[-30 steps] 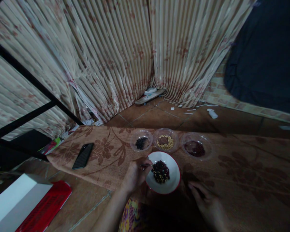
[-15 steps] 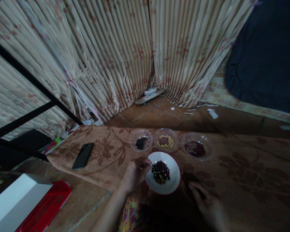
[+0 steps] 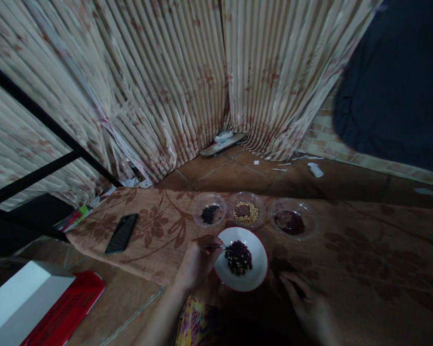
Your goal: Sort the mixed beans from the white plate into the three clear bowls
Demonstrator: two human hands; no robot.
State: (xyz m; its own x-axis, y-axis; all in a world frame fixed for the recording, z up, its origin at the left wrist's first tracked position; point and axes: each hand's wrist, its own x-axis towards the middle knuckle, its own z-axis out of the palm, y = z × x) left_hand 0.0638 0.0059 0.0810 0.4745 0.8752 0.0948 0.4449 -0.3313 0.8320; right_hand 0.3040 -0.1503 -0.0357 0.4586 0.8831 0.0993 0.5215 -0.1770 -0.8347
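Note:
My left hand [image 3: 201, 259] is closed round a slim metal utensil [image 3: 215, 246], held at the left rim of a white bowl with a red edge [image 3: 258, 276]. The utensil's tip points at the mixed beans [image 3: 238, 258] in the bowl, dark ones with some yellow; its exact kind is too dim to tell. My right hand [image 3: 305, 298] rests on the cloth right of the bowl, fingers loosely apart and nothing in them. Behind the bowl stand three clear plastic bowls: black beans [image 3: 210, 215] at left, yellow beans [image 3: 251, 214] in the middle, dark red beans [image 3: 294, 222] at right.
A brown patterned cloth [image 3: 346, 274] covers the low table. On its left part lies a dark phone [image 3: 121, 234]. A white box [image 3: 25, 298] and a red packet [image 3: 68, 307] are at lower left. Striped curtains [image 3: 166, 81] and a skateboard [image 3: 223, 144] stand beyond.
The whole view has shifted slightly. My left hand still grips the utensil at the bowl, and my right hand stays where it was.

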